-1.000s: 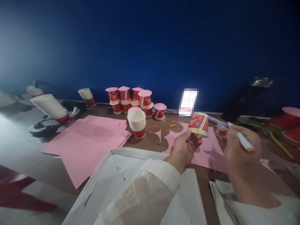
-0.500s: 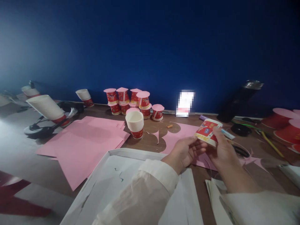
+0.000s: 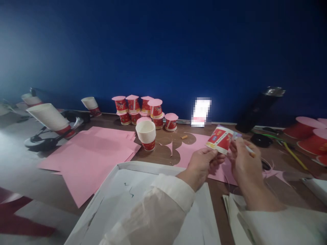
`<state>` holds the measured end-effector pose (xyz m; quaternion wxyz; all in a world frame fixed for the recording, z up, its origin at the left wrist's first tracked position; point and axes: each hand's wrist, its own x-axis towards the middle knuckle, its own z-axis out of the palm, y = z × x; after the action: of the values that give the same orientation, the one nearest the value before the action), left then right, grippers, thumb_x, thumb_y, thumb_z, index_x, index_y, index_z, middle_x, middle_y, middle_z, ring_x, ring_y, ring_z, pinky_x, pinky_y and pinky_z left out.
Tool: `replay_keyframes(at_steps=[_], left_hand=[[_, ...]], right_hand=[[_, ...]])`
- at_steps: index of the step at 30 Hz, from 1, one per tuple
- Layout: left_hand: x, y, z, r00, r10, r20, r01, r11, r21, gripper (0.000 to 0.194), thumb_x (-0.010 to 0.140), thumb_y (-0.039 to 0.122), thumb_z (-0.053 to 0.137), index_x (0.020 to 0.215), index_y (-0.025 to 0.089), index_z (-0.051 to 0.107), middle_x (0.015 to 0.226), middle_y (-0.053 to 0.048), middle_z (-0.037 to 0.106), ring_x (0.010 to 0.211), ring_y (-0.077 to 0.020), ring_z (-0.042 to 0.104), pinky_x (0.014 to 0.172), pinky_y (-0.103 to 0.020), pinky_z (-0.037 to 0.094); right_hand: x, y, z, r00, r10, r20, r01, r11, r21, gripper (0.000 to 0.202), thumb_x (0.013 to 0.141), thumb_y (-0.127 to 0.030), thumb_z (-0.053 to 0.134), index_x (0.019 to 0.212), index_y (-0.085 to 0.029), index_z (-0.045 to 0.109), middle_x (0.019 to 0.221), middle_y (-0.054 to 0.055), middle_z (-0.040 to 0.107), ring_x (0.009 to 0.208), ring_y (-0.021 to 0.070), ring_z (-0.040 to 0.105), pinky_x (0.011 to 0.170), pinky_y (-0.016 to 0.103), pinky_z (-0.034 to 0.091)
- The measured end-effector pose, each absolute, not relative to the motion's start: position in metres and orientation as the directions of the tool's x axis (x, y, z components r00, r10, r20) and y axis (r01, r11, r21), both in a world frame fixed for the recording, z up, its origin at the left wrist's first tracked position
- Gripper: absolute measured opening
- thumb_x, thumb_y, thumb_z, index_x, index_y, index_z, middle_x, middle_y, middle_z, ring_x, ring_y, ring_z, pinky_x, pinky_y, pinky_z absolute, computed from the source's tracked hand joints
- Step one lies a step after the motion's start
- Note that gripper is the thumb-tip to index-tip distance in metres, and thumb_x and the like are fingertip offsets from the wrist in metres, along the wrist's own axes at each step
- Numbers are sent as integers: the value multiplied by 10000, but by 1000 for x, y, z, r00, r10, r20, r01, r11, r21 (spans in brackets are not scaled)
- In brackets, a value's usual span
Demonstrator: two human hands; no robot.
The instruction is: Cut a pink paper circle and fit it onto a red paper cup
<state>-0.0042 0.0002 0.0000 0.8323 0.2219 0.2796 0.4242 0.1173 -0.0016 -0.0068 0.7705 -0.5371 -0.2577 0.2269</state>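
Observation:
In front of me a red paper cup [image 3: 219,139] with a white and yellow rim lies tilted in the air, its narrow end to the right. My left hand [image 3: 203,166] pinches it near the wide rim. By the narrow end, my right hand [image 3: 244,161] has its fingers curled closed. A slim pale item with an orange end shows at these fingers; whether they hold it is unclear. Below the hands lies a cut pink sheet [image 3: 190,149] with rounded notches. Left of it stands a stack of paper cups [image 3: 145,134].
Upturned red cups with pink discs [image 3: 156,108] are piled along the blue wall. Pink sheets [image 3: 94,153] lie at left, with a white box lid [image 3: 125,200] in front. A phone [image 3: 201,112], dark bottle [image 3: 260,110], black tape roll [image 3: 261,139] and small orange piece [image 3: 184,137] are behind.
The cup has turned and shifted slightly left and up in my left hand. My right hand has let go of the cup's side and curled its fingers by the narrow end.

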Motion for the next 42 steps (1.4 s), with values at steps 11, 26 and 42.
replay_keyframes(at_steps=[11, 26, 42], left_hand=[[-1, 4, -4, 393, 891, -228, -684, 449, 575, 143, 809, 167, 793, 737, 98, 690, 735, -69, 683, 717, -152, 667, 949, -393, 547], [2, 9, -15, 381, 904, -196, -660, 414, 627, 221, 729, 244, 865, 751, 90, 709, 698, -66, 686, 674, -164, 664, 925, -438, 557], [-1, 7, -5, 383, 890, -248, -611, 446, 654, 156, 803, 187, 789, 734, 91, 688, 692, -73, 684, 653, -162, 671, 909, -435, 567]], right_hand=[[108, -33, 7, 174, 580, 795, 788, 402, -466, 262, 1013, -377, 554, 974, -214, 755, 916, 76, 782, 837, 239, 724, 818, 409, 552], [114, -25, 0, 104, 483, 870, 947, 220, -235, 375, 1043, -420, 508, 920, -173, 762, 892, 107, 810, 861, 250, 763, 774, 339, 553], [114, -24, 2, 115, 440, 891, 956, 194, -219, 350, 1013, -395, 559, 886, -148, 772, 826, 125, 809, 747, 251, 771, 673, 308, 541]])
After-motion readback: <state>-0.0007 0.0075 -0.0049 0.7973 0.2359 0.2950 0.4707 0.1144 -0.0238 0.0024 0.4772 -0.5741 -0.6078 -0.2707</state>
